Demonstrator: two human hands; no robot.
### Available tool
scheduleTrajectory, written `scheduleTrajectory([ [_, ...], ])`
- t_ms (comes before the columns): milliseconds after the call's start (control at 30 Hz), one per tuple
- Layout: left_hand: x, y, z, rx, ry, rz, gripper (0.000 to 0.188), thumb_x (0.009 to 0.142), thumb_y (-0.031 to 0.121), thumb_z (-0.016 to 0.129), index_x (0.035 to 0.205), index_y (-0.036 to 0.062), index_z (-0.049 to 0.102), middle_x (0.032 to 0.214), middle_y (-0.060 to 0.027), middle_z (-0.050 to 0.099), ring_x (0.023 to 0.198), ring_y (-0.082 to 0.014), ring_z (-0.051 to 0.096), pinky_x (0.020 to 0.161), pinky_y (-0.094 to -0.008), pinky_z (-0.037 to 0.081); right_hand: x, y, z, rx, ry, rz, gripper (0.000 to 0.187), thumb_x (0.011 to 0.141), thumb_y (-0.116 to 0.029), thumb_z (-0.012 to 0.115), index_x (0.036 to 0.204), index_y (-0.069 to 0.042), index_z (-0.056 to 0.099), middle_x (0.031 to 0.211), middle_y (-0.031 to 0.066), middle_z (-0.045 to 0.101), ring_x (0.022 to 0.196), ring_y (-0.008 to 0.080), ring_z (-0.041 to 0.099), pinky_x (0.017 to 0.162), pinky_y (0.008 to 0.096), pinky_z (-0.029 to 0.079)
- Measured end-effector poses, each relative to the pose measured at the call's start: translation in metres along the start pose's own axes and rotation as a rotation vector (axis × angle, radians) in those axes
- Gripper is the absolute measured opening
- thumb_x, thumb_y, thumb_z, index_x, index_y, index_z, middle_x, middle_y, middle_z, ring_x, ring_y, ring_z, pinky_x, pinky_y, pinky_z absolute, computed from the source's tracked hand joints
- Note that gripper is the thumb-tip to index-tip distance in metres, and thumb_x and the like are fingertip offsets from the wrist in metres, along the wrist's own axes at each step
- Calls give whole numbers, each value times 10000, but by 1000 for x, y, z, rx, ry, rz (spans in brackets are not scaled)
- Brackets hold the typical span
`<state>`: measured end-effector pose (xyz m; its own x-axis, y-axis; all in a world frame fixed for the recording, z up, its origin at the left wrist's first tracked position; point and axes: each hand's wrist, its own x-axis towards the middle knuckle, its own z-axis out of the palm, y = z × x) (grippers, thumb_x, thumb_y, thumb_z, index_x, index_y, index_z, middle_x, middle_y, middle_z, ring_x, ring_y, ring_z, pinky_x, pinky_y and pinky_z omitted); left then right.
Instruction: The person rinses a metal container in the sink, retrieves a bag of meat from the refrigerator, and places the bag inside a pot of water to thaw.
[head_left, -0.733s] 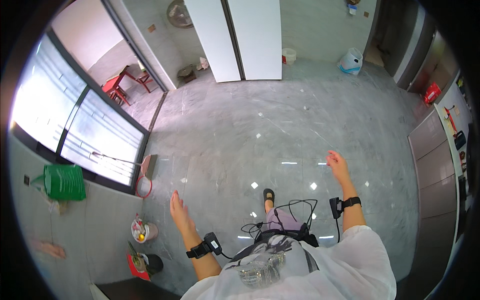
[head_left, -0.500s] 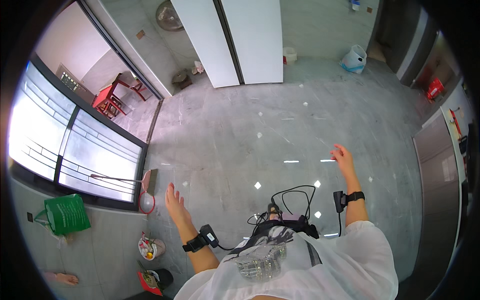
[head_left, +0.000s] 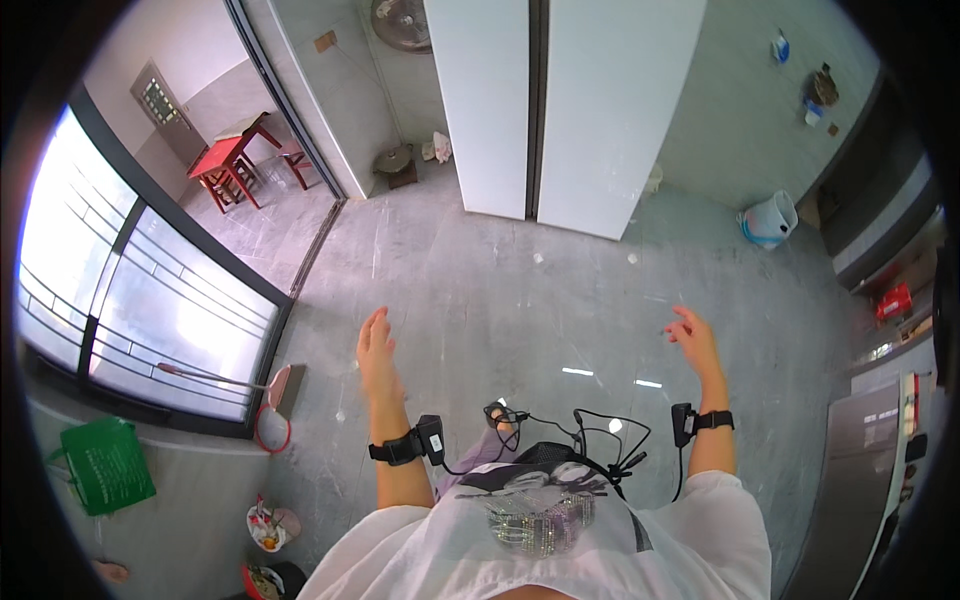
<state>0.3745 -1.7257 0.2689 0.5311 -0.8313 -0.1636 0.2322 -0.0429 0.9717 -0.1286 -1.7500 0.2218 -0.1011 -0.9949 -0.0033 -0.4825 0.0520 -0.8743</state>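
Note:
My left hand [head_left: 376, 350] is held out over the grey tiled floor [head_left: 480, 330], fingers stretched forward and nothing in them. On the other side my right hand [head_left: 693, 340] hangs above the floor too, its fingers loosely bent and apart, also holding nothing. Each wrist wears a black strap with a small box: the left wrist box [head_left: 431, 440] and the right wrist box [head_left: 684, 425]. A black cable [head_left: 610, 455] loops in front of my body, with one foot [head_left: 497, 412] showing beside it. Neither hand touches any object.
Ahead stands a tall white fridge [head_left: 590, 120], with a white bucket [head_left: 770, 220] to its right. To the left are a glass door [head_left: 190, 310], a broom [head_left: 285, 385], a green bag [head_left: 108, 465] and a bin [head_left: 272, 525]. A cabinet [head_left: 850, 480] lines the right.
The view has shifted, and the fridge now stands nearer and larger. My left hand has swung slightly inward and points more straight ahead. Both hands stay empty.

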Motion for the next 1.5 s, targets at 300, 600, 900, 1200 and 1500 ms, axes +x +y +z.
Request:
scheduleTrajectory([
  [300, 174, 38, 150, 44, -205, 35, 360, 881, 287, 545, 1158, 57, 563, 1141, -14, 551, 1070, -120, 452, 947, -307, 308, 212, -37, 33, 67, -41, -22, 323, 853, -125, 521, 1158, -22, 537, 832, 69, 644, 706, 109, 583, 668, 250, 452],
  [600, 325, 34, 254, 56, -179, 35, 339, 884, 229, 536, 1151, 20, 555, 1071, -19, 558, 991, -101, 467, 894, -245, 330, 473, -88, 77, 160, -176, -115, 319, 871, -123, 500, 1161, 8, 519, 876, 68, 642, 707, 122, 586, 667, 236, 447],
  [900, 440, 58, 370, 93, -260, 55, 332, 883, 185, 539, 1152, -10, 543, 1100, -52, 560, 1055, -123, 469, 935, -253, 323, 694, -146, 112, 69, -256, -173, 354, 849, -175, 525, 1156, 2, 526, 904, 80, 630, 715, 125, 594, 642, 258, 454],
  [1200, 539, 44, 430, 103, -381, 2, 322, 880, 160, 550, 1145, -23, 544, 996, -8, 567, 936, -73, 487, 838, -209, 361, 807, -130, 152, 144, -94, -123, 448, 827, -192, 578, 1231, -28, 472, 990, 80, 608, 801, 130, 598, 689, 280, 459],
  [1500, 597, 49, 425, 26, -443, 23, 325, 875, 163, 564, 1145, -17, 546, 987, -15, 581, 914, -67, 493, 808, -210, 377, 864, -150, 196, 122, 195, -40, 585, 803, -195, 605, 1324, -67, 374, 1178, 163, 530, 990, 209, 541, 832, 319, 436],
])
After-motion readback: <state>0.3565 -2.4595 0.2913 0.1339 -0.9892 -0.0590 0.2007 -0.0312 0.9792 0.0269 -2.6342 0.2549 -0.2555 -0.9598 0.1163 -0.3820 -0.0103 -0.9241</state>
